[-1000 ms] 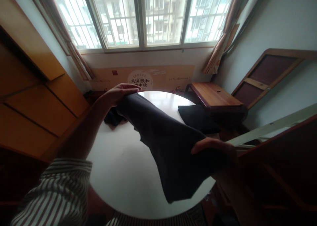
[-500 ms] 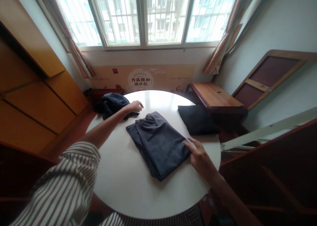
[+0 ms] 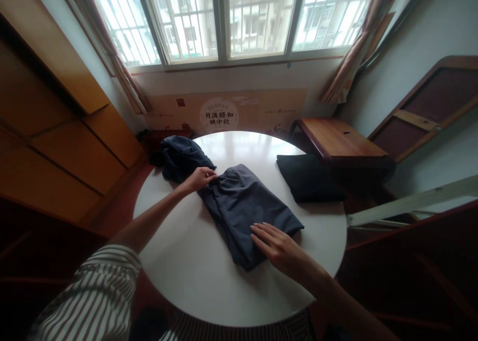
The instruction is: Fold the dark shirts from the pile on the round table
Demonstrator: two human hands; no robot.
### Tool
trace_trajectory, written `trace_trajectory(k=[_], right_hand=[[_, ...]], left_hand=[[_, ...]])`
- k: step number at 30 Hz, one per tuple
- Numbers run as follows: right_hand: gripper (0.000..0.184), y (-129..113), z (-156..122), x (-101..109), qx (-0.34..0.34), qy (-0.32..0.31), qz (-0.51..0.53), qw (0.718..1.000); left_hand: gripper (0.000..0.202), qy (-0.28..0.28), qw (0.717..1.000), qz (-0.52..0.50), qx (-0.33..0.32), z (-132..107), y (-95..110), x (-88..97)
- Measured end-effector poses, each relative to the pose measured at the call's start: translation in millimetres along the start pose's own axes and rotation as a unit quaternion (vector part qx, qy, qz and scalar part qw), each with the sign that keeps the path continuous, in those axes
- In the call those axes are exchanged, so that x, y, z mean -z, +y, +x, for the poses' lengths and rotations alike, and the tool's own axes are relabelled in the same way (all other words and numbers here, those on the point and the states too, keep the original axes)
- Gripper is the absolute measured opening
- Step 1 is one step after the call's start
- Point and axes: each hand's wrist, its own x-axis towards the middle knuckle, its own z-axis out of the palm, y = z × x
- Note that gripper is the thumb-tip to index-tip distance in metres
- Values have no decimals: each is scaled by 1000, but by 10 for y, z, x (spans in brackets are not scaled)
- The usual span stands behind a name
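Observation:
A folded dark blue-grey garment (image 3: 254, 201), perhaps a pair of trousers, lies slantwise on the round white table (image 3: 179, 271). At its far left edge my left hand (image 3: 201, 178) is closed, pinching a bit of the cloth between thumb and fingers. My right hand (image 3: 274, 244) rests flat on the near right part of the garment, fingers stretched out. Beyond my left hand sits a crumpled dark navy garment (image 3: 182, 154). To the right lies a folded black garment (image 3: 308, 179), apart from both hands.
A wooden side table (image 3: 343, 137) stands behind the table on the right. Yellow-brown cabinets (image 3: 67, 157) line the left wall, and a barred window (image 3: 257, 22) is ahead. A pale metal bar (image 3: 411, 201) runs along the right.
My left hand has come down and nearer, from above the table onto the garment's edge. My right hand has moved from the garment's right edge onto its near part. The view has shifted slightly.

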Motion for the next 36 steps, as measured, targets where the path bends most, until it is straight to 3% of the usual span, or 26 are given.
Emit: trace_trajectory(k=[3,6,12,15,20,23,28,31,36], right_hand=[[27,-75,8,44,-43,21,15,999],[46,-206,16,96,-95,5,22,995],[35,-384,-87,23,-83,-15,-7,996],[40,-401,-169,-18,-74,-22,-30,997],[50,-363,-218,47,-54,-50,-44,996],[49,-328,-231,90,-43,-56,-38,997],[40,-283,-286,42,-12,-10,-53,998],[39,-265,-275,37,-44,33,-38,998],[33,-235,-226,145,-70,63,11,996]], left_hand=[[38,10,998,-59,26,-1,-34,56],[44,-4,987,-149,63,-17,-58,102],[63,-56,952,-278,111,-137,-38,149],[62,-55,946,-302,107,-157,-42,158],[52,2,948,-301,98,-102,-56,155],[47,-1,951,-290,107,-62,-71,134],[46,-20,944,-305,121,-9,-171,41],[44,-17,938,-320,129,-5,-200,11],[39,11,925,-361,119,-68,-106,147]])
